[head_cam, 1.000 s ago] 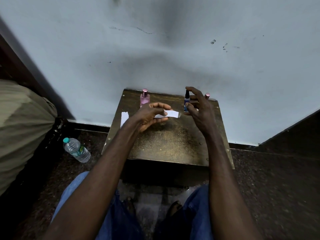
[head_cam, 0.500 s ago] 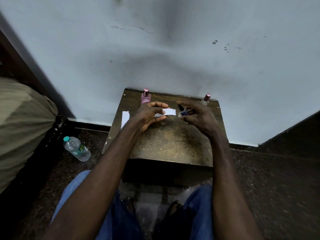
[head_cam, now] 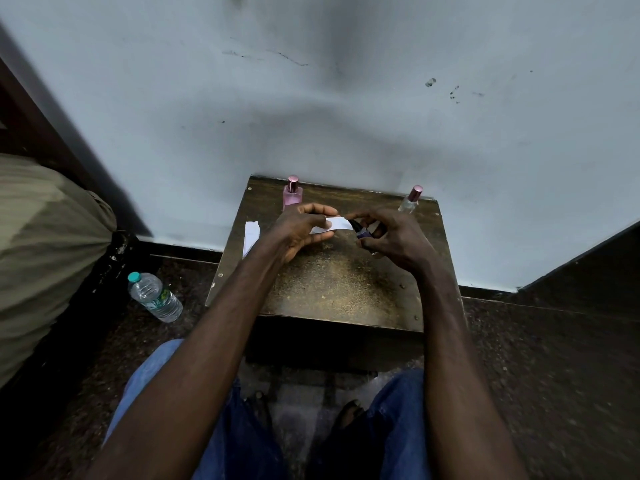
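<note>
Above the surface (head_cam: 339, 282), near its far edge, your left hand (head_cam: 301, 230) pinches the paper strip (head_cam: 337, 224) and your right hand (head_cam: 394, 233) grips the dark bottle (head_cam: 362, 232) beside it; a mis-tilt could wet your fingers instead.

near tabletop (head_cam: 332, 289) bare; pink bottle (head_cam: 292, 197), clear bottle (head_cam: 410, 200) block rear edge

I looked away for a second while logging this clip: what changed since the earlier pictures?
The right hand took the small dark bottle from the back of the table, lifted it and tipped its top leftward toward the paper strip. The left hand held that strip throughout; the pink bottle and clear bottle stayed put.
</note>
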